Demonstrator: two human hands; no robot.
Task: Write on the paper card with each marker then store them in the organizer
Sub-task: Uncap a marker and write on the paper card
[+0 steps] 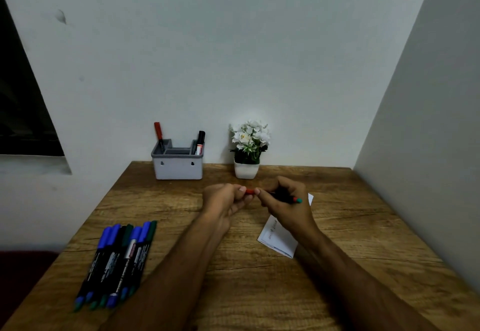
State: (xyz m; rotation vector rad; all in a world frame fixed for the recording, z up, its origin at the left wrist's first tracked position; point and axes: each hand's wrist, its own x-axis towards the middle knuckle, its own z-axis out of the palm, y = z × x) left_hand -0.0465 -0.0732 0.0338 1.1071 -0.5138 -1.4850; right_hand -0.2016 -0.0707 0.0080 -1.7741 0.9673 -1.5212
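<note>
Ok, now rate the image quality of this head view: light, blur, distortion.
Head view: dim, flat light with soft shadows and no glare; wide-angle lens splays the wall edges outward; the writing on the paper card is too small to read; the marker between both hands is slightly soft, its red cap clear.

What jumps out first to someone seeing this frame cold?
The two hands meeting mid-table: the left hand pinches a red cap while the right hand grips the marker. Next, the row of blue, black and green markers lying at the table's near left. At the back by the wall, a grey organizer holds two markers, with a potted white-flowered plant to its right.
</note>
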